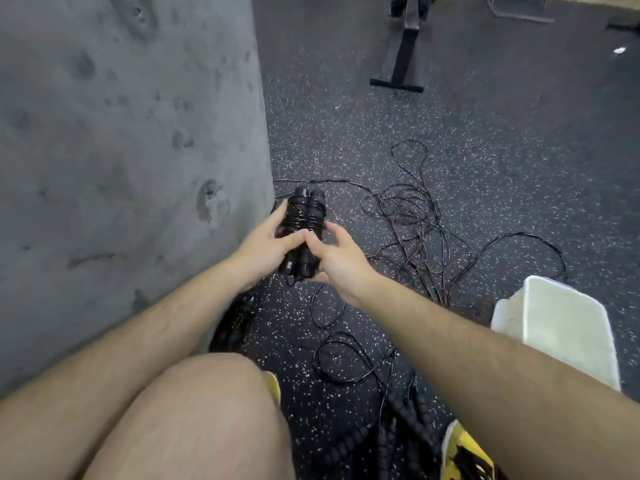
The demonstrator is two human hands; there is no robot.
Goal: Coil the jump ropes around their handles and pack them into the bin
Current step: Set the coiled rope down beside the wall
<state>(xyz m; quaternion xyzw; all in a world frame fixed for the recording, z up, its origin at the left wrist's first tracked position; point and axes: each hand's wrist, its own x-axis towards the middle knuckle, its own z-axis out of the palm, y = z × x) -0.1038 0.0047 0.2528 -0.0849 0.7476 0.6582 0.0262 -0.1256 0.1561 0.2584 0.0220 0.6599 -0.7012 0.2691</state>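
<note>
A black jump rope bundle [304, 216], two handles side by side with thin cord wound round them, is held above the floor at the centre. My left hand [266, 245] grips the bundle from the left. My right hand [334, 252] pinches it at the lower right, fingers curled on the handles and cord. Loose black rope [412, 216] lies tangled on the floor to the right, with more loops [346, 358] nearer my legs. The white bin [571, 327] stands at the right, its inside showing.
A grey concrete wall [121, 168] fills the left side, close to my left arm. Thick black beaded ropes [391, 434] lie by my feet, another [235, 320] by the wall. A black bench frame [401, 53] stands far back on the speckled rubber floor.
</note>
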